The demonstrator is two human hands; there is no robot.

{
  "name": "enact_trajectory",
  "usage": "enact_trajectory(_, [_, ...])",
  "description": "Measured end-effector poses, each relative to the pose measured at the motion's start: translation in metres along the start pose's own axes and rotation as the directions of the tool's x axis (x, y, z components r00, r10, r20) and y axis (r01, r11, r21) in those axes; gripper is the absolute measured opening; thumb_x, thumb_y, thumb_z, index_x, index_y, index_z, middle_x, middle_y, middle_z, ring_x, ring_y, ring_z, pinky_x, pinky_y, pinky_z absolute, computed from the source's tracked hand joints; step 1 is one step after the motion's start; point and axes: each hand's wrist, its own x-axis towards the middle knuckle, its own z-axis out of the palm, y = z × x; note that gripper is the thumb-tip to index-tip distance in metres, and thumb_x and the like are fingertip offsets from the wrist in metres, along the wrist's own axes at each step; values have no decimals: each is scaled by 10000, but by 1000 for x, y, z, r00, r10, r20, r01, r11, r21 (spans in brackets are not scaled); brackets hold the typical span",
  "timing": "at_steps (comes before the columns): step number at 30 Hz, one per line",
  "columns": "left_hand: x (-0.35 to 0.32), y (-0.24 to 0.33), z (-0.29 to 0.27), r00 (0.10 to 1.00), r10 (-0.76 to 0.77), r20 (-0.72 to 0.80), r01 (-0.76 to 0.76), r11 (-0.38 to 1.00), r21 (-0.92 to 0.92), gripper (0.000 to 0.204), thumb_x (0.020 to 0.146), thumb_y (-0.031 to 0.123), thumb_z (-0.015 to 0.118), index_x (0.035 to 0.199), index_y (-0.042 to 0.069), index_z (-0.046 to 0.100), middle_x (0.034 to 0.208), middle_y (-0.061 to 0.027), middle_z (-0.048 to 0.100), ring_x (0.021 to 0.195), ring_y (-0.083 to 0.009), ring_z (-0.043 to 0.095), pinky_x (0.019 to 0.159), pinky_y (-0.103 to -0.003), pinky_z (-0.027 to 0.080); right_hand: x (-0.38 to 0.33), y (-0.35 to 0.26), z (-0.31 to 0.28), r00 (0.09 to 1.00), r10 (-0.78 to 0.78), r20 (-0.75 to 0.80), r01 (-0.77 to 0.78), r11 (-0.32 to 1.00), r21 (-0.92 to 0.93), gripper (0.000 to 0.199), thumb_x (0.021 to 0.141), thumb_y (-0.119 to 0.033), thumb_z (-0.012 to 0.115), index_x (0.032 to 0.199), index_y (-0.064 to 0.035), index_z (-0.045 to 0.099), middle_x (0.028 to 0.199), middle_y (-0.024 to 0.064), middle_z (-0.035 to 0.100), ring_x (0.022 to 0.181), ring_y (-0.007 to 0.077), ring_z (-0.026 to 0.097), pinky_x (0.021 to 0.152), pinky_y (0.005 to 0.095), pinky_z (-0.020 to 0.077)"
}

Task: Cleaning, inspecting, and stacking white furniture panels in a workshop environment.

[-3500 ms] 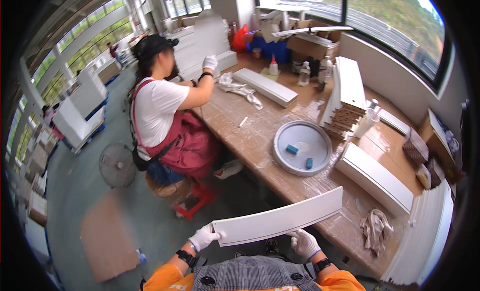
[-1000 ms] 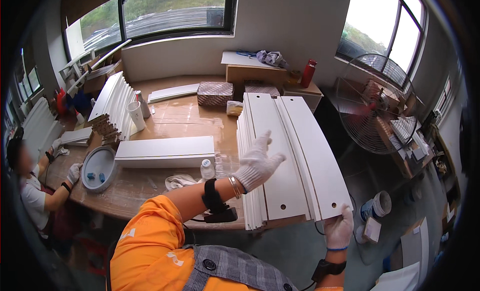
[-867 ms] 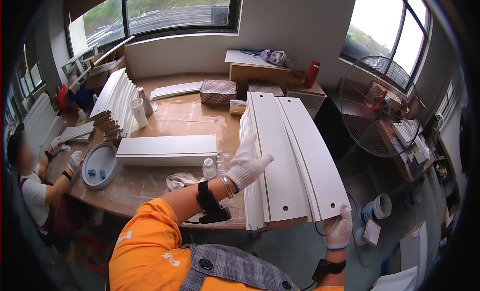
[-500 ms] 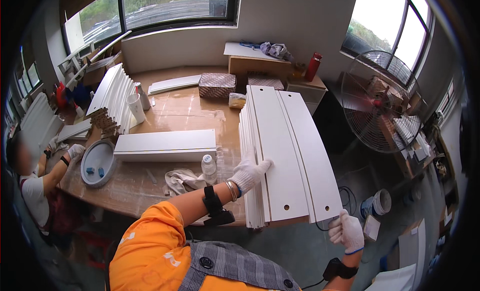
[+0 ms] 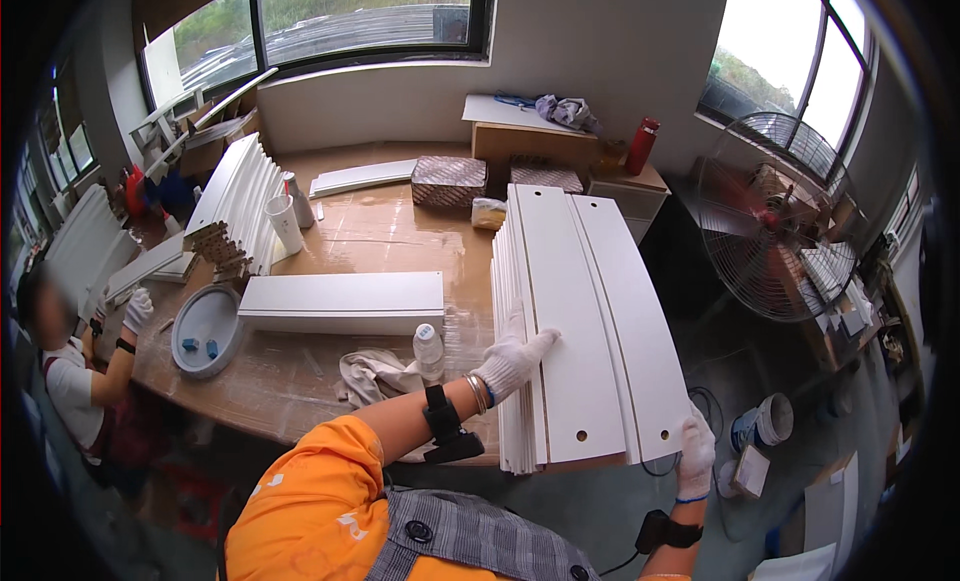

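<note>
left hand (image 5: 516,363): outline blends into white panels (image 5: 568,291) | right hand (image 5: 696,455): grip unclear

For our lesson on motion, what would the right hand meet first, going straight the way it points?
Likely the rightmost white panel; the right hand may touch its near corner; depth is unclear.

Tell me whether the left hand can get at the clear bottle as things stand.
Probably yes: the left hand is at the left side of the white panels, and the clear bottle is just left of it, with nothing visible between them.
</note>
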Motion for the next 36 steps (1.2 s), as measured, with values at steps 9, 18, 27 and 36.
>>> enact_trajectory(9, [12, -23, 11, 997, 81, -1, -81, 996, -41, 1002, 923, 465, 644, 1583, -8, 56, 1441, -279, 472, 1296, -316, 526, 1079, -358, 416, 2, -4, 1, 998, -25, 55, 23, 999, 24, 558, 1061, -312, 465, 1432, 104, 449, 1423, 176, 542, 1309, 232, 513, 1113, 341, 373])
enact_trajectory(18, [20, -28, 15, 996, 89, 26, -89, 996, -2, 1048, 923, 532, 611, 1574, -42, 25, 1539, -321, 316, 1436, -365, 350, 1179, -350, 273, 2, 18, -9, 998, -20, 67, 14, 996, 84, 575, 1045, -296, 418, 1448, 115, 415, 1482, 191, 479, 1354, 254, 469, 1123, 362, 361])
enact_trajectory(27, [-57, -32, -85, 952, 278, 129, -283, 959, 28, 1139, 853, 702, 624, 1580, -11, 114, 1605, -267, 243, 1499, -361, 242, 1226, -405, 192, 32, -47, 47, 921, -86, 381, 62, 995, 75, 593, 976, -272, 420, 1452, 81, 415, 1212, 124, 606, 1138, 207, 558, 1048, 353, 407])
enact_trajectory(36, [-232, -84, -301, 878, 348, -329, -434, 870, -236, 990, 825, 323, 838, 1580, 96, 240, 1400, -150, 493, 1316, -240, 475, 1110, -381, 418, -19, -117, 212, 860, -207, 466, 190, 978, 84, 637, 942, -278, 437, 1477, 64, 392, 1127, 102, 613, 1036, 187, 567, 1019, 351, 423])
